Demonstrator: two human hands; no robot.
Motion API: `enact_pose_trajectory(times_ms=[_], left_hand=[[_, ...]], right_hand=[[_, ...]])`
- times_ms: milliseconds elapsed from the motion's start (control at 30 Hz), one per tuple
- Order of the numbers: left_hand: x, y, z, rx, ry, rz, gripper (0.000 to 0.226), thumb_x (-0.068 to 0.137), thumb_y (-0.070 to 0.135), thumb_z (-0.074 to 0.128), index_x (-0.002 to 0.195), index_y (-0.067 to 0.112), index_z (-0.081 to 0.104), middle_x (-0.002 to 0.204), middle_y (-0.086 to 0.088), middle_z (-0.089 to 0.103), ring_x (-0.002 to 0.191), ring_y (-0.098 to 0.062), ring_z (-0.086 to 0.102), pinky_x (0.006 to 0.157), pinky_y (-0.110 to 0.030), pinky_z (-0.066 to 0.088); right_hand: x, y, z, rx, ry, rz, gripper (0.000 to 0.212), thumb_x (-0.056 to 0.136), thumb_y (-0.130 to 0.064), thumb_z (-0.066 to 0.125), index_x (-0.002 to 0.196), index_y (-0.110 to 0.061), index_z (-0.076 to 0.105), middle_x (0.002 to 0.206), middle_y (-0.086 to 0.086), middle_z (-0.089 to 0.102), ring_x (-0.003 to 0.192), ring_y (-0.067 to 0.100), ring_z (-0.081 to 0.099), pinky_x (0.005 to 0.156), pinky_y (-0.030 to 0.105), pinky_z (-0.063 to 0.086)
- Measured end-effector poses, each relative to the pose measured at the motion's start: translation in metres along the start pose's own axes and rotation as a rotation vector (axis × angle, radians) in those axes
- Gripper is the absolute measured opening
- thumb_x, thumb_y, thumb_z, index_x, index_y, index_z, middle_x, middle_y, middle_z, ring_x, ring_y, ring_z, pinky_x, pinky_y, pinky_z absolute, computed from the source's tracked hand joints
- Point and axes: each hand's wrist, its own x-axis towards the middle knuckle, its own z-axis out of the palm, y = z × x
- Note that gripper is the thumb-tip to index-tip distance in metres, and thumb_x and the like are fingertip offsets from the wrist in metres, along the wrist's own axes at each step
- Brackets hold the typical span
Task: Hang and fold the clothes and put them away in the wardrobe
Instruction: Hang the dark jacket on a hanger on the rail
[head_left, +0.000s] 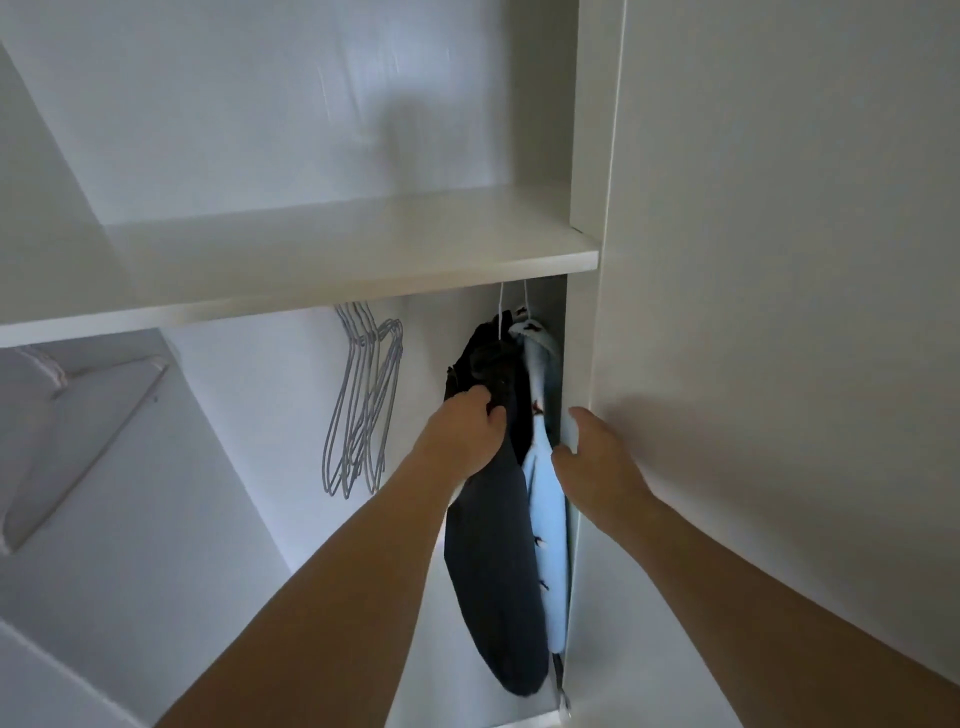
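Watching the head cam feed here. Both hanging pieces are already inside the white wardrobe (779, 312), under the white wooden shelf (337, 260), at the far right end of the hanging space.

The left grip (467, 431) has its fingers curled into the dark navy fabric garment (488, 571) up near the shoulder. That garment hangs on a thin white hook just beside the light blue fabric garment with small dark prints (550, 519), and the two are touching.

The right grip (597, 457) sits at the edge of the wardrobe's side panel, against the blue piece. I can't tell if it's pinching the blue cloth, hooking the panel edge or just resting there.

To me this looks like the settle-it-on-the-rail step. If I were driving, I'd:
- keep the left pull gentle and straight down so the hook doesn't pop off (the rail itself is hidden behind the shelf)
- smooth the navy piece flat
- use the right side to hold the blue one back so they don't bunch
- leave a gap toward the bunch of grey wire hangers (363, 405) well off to the left

Main risk I see is fabric getting pinched against the right panel.
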Motion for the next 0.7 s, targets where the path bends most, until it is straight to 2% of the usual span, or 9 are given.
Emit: enact_pose_trajectory(times_ms=[67,133,200,300,400,567,633,700], left_hand=[[-0.031,0.008,-0.014,0.057,0.037,0.058,0.026,0.1,0.028,0.041,0.113,0.008,0.052,0.103,-0.011,0.058,0.095,-0.026,0.059,0.077,-0.031,0.044],[-0.059,0.01,-0.022,0.086,0.082,0.108,0.035,0.1,0.03,0.042,0.128,0.01,0.048,0.119,-0.01,0.056,0.108,-0.025,0.057,0.09,-0.032,0.045],[-0.088,0.008,-0.027,0.111,0.094,0.178,0.042,0.1,0.033,0.042,0.136,0.011,0.044,0.129,-0.008,0.054,0.116,-0.023,0.054,0.097,-0.031,0.044],[-0.118,-0.002,-0.025,0.223,0.045,0.271,0.048,0.1,0.038,0.04,0.142,0.014,0.039,0.14,-0.005,0.049,0.127,-0.022,0.049,0.104,-0.028,0.039],[-0.128,-0.009,-0.029,0.273,0.004,0.394,0.047,0.098,0.033,0.046,0.139,0.01,0.043,0.138,-0.008,0.051,0.125,-0.023,0.05,0.102,-0.028,0.04],[-0.129,-0.006,-0.025,0.241,-0.054,0.578,0.036,0.089,0.021,0.06,0.119,0.001,0.058,0.114,-0.012,0.062,0.102,-0.031,0.061,0.086,-0.039,0.051],[-0.136,0.01,-0.024,0.204,-0.09,0.641,0.037,0.091,0.024,0.053,0.12,0.002,0.057,0.116,-0.012,0.061,0.104,-0.032,0.06,0.086,-0.04,0.051],[-0.145,0.027,-0.022,0.195,-0.111,0.701,0.041,0.095,0.027,0.046,0.129,0.004,0.051,0.13,-0.01,0.055,0.117,-0.029,0.054,0.094,-0.038,0.045]], right_hand=[[-0.029,-0.013,-0.016,-0.077,-0.02,0.006,0.047,0.096,-0.011,0.043,0.142,-0.011,0.035,0.143,0.005,0.04,0.124,0.02,0.045,0.096,0.024,0.036],[-0.054,-0.019,-0.024,-0.132,-0.019,0.006,0.043,0.095,-0.012,0.044,0.138,-0.011,0.038,0.142,0.006,0.041,0.123,0.02,0.045,0.094,0.023,0.035],[-0.082,-0.02,-0.028,-0.158,-0.011,0.052,0.045,0.095,-0.013,0.046,0.139,-0.011,0.038,0.143,0.005,0.04,0.126,0.02,0.044,0.097,0.023,0.035],[-0.115,-0.011,-0.027,-0.222,-0.02,0.118,0.059,0.094,-0.018,0.049,0.149,-0.018,0.025,0.154,-0.001,0.026,0.14,0.017,0.029,0.111,0.027,0.026],[-0.136,-0.008,-0.026,-0.292,0.018,0.167,0.062,0.093,-0.02,0.052,0.149,-0.019,0.024,0.154,-0.002,0.028,0.14,0.017,0.03,0.112,0.027,0.026],[-0.17,-0.014,-0.021,-0.354,0.051,0.219,0.063,0.092,-0.021,0.053,0.149,-0.017,0.025,0.152,-0.001,0.03,0.138,0.016,0.033,0.111,0.024,0.025],[-0.188,-0.014,-0.025,-0.37,0.075,0.248,0.063,0.091,-0.021,0.053,0.149,-0.016,0.026,0.152,0.0,0.03,0.138,0.016,0.032,0.111,0.024,0.024],[-0.207,-0.012,-0.034,-0.381,0.112,0.283,0.063,0.091,-0.02,0.053,0.148,-0.016,0.026,0.152,0.001,0.03,0.138,0.016,0.032,0.111,0.023,0.024]])
